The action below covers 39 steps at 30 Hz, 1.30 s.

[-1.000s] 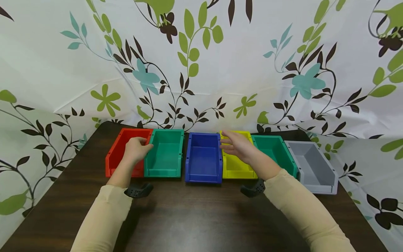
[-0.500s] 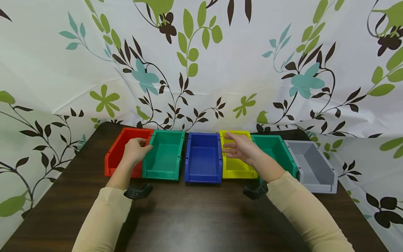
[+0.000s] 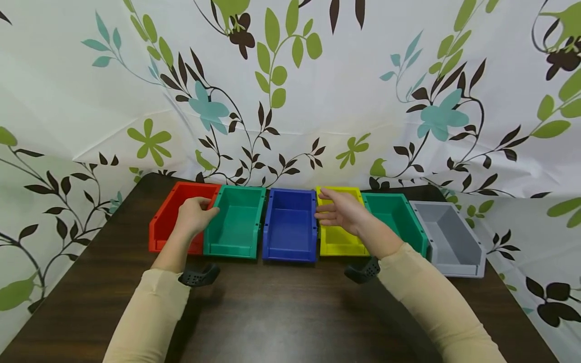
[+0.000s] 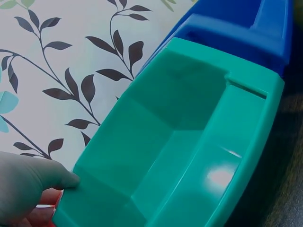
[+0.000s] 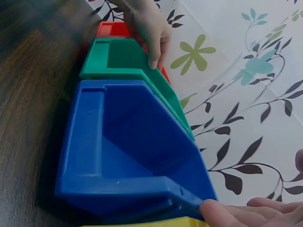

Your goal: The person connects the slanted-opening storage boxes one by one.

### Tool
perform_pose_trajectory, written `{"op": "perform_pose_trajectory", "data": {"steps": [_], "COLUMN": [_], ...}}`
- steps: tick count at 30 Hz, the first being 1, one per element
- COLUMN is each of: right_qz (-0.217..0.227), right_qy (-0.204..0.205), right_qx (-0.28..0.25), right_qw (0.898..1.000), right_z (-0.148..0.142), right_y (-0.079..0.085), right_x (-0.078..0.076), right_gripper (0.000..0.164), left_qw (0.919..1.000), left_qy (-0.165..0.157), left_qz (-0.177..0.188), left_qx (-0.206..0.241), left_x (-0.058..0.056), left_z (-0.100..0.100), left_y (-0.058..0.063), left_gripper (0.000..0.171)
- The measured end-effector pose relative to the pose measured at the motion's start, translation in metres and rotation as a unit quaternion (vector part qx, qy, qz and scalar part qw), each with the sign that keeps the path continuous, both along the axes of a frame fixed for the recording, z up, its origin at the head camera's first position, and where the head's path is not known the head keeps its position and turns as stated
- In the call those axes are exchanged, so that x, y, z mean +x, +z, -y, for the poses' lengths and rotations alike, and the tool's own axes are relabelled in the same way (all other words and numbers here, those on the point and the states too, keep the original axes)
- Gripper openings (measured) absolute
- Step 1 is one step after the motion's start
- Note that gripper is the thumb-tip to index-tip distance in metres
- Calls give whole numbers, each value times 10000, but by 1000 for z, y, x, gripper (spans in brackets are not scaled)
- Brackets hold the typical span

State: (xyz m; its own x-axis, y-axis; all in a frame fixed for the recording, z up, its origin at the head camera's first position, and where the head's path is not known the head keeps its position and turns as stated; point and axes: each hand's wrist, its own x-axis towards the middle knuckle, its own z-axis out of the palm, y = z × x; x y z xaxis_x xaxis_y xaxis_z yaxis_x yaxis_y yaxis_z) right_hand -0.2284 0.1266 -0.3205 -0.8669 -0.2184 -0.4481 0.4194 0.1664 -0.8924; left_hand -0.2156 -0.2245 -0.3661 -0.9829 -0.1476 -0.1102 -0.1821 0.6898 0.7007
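Note:
My left hand point(image 3: 192, 217) pinches the shared edge of the left green bin point(image 3: 233, 227) and the red bin point(image 3: 163, 219). In the left wrist view the thumb point(image 4: 66, 179) lies over the green bin's inner wall, and the fingers sit on its outer side. Right of that green bin stands a blue bin point(image 3: 289, 234). My right hand point(image 3: 349, 212) reaches over the yellow bin point(image 3: 340, 244) with straight fingers. In the right wrist view one fingertip point(image 5: 210, 208) is right at the blue bin's side rim.
Further right stand a second green bin point(image 3: 390, 214) and a grey bin point(image 3: 454, 242), angled outward. All the bins line the back of a dark wooden table point(image 3: 281, 312). A leaf-patterned cloth point(image 3: 336, 91) hangs behind.
The left green bin has shifted slightly left toward the red bin. My right hand drew back right, then moved left, and the blue bin slid left toward the green one. My left hand stays in place.

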Motion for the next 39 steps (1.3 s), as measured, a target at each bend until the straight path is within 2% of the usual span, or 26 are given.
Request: {"op": "perform_pose_trajectory", "data": {"steps": [5,9,15,20,26,29,30,31,34,36,38,39], "right_qz": [-93,-315,-675,-667,-750,-835,-879,-913,-1018,-1047,-1008,-970], "right_qy": [27,140,510,658,707,660,644,596,478,411,365,348], "right_qx": [194,795,1775,2255,2730,2954,2961,2957,2851,2667,2551,2492], "right_qw": [9998,9962,9805,9697,9565,9494,9489,9490,9519,9572,9610,9630], "right_z": [11,18,23,30,41,45,45,45,42,39,36,35], "right_y": [-3,-4,-6,-13,-22,-24,-24,-25,-27,-27,-26,-25], "right_x": [-6,-15,-32,-42,-45,-45,-44,-44,-44,-43,-42,-42], "right_gripper": [64,64,45,39,42,28,18,15,31,25,10,18], "left_qw": [10000,9999,9999,9998,9998,9999,9999,9999,9998,9998,9998,9998], "left_qy": [14,89,109,146,132,131,125,119,115,118,125,125], "left_qz": [7,30,120,118,101,74,68,58,54,75,89,92], "left_qx": [-11,-41,-40,-38,-50,-76,-83,-94,-129,-131,-141,-146], "left_x": [-1,-1,-2,-1,0,1,1,1,1,0,0,0], "left_z": [3,6,8,7,7,7,7,7,6,5,5,5], "left_y": [0,0,-1,-1,-1,0,0,1,1,1,1,1], "left_gripper": [52,51,52,52,52,52,52,52,51,51,51,52]}}
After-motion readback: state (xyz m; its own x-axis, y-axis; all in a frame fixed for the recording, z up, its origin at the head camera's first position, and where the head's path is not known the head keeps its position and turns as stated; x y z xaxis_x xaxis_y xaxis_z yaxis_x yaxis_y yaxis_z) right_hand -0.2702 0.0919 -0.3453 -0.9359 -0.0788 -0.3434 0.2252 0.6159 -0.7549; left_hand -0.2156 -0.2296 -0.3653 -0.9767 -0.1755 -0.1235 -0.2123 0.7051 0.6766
